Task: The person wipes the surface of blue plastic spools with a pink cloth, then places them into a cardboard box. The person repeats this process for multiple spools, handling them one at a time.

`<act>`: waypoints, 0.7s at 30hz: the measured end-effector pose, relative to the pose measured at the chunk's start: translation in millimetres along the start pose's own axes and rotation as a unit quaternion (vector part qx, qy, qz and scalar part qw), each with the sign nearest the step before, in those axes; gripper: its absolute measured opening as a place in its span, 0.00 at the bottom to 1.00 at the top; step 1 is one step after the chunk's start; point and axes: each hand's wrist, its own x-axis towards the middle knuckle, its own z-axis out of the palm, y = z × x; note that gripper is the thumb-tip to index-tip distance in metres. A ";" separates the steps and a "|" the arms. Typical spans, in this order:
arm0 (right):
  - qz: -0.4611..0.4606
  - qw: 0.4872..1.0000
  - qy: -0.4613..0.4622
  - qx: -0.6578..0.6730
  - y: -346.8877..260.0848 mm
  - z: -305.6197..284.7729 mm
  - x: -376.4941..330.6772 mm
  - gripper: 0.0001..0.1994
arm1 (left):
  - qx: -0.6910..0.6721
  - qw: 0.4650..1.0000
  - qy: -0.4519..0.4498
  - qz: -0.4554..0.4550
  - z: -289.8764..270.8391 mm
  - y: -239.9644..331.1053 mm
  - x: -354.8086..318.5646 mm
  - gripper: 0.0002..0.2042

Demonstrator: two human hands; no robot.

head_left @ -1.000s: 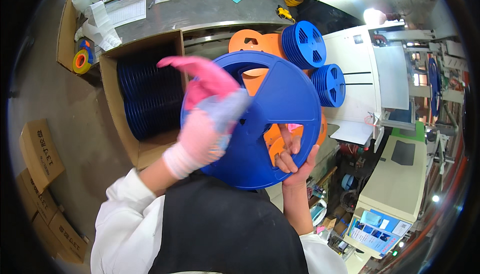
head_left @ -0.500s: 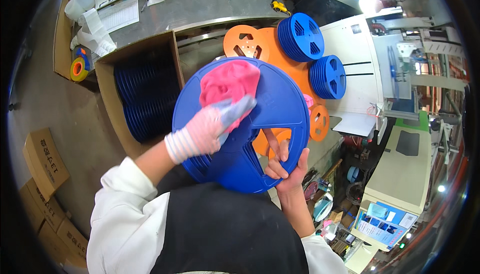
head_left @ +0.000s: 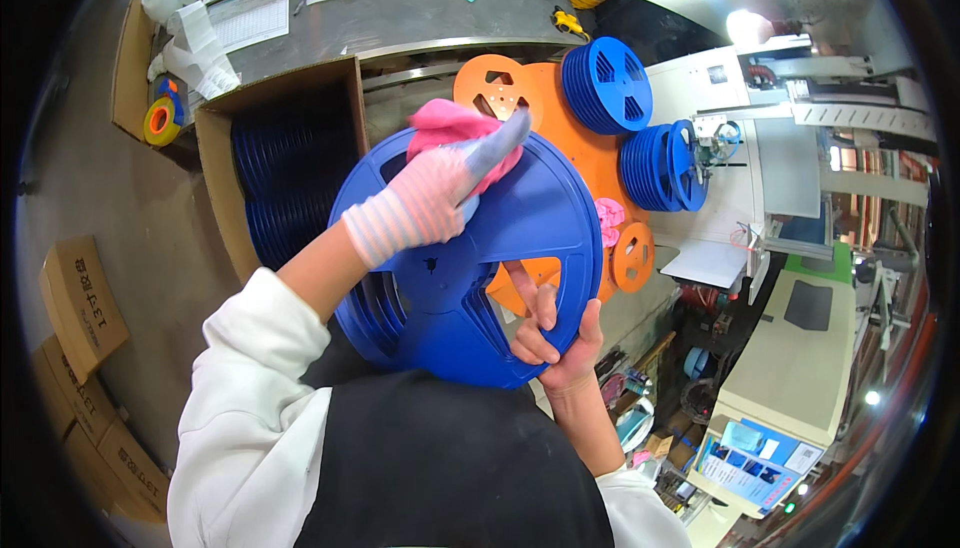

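Note:
A large blue plastic reel (head_left: 436,283) lies tilted in front of my body, more reels showing beneath it through its openings. My left hand (head_left: 420,198), in a striped pink-and-grey glove, presses a crumpled pink cloth (head_left: 450,125) against the reel's far rim. The cloth's folds stick out past the fingers. Bare, my right hand (head_left: 560,338) grips the reel's near right rim, its fingers curled through a wedge-shaped opening and its thumb outside.
Left stands an open cardboard box (head_left: 228,183) of dark blue reels. Beyond the reel, an orange stand (head_left: 562,138) bears blue reel stacks (head_left: 622,83), near a machine arm (head_left: 715,143). A grey worktable (head_left: 400,13) with papers spans the back. Cartons (head_left: 85,308) sit lower left.
My left hand has slid the pink cloth up to the reel's far edge. The held reel has shifted slightly left. A machine arm has come to the right-hand reel stack, whose end reel now stands apart.

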 end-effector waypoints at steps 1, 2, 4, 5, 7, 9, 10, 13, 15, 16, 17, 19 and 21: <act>0.004 1.000 -0.003 -0.004 0.8 1.5 -0.1 0.28 | -0.019 0.998 0.005 -0.061 4.0 -0.9 3.4 0.46; 0.006 1.000 -0.003 -0.007 1.1 2.6 -0.9 0.28 | -0.020 1.000 0.014 -0.016 6.6 1.5 0.5 0.45; -0.001 1.000 0.000 -0.015 0.5 4.3 -1.9 0.29 | -0.014 0.999 0.002 0.036 11.0 11.2 -10.1 0.45; 0.000 1.000 0.009 -0.014 -0.3 4.4 -2.2 0.28 | -0.059 0.995 0.011 0.084 12.2 19.1 -18.2 0.44; -0.008 1.000 0.018 -0.011 -2.0 4.1 -3.7 0.28 | -0.047 0.997 -0.022 0.056 9.1 22.7 -21.1 0.46; 0.000 0.999 0.029 -0.014 -2.8 3.7 -5.0 0.28 | 0.017 0.993 -0.102 -0.053 4.2 21.2 -15.8 0.49; 0.004 1.000 0.026 -0.016 -2.7 3.4 -5.1 0.28 | 0.002 0.999 -0.004 -0.038 3.7 18.6 -9.7 0.47; -0.006 1.000 0.005 -0.023 -1.4 1.9 -8.9 0.28 | -0.006 0.999 -0.036 -0.036 1.4 11.8 -10.0 0.51; -0.023 0.999 0.021 -0.008 -2.2 -1.0 -14.5 0.28 | -0.010 0.985 -0.147 -0.088 3.8 15.9 -35.5 0.50; -0.035 0.999 0.031 0.001 -3.6 -3.9 -17.3 0.28 | -0.036 0.990 -0.111 -0.073 5.1 21.1 -56.7 0.50; -0.050 0.998 0.039 0.010 -4.9 -8.0 -19.0 0.28 | -0.067 0.992 -0.092 -0.060 6.3 21.8 -77.9 0.49; -0.081 0.996 0.028 0.017 -7.3 -16.7 -23.9 0.27 | -0.148 0.968 -0.052 -0.197 2.7 16.5 -118.3 0.46; -0.111 0.994 0.002 0.018 -13.3 -23.6 -29.0 0.28 | -0.097 0.974 0.092 -0.182 -5.6 5.9 -134.6 0.46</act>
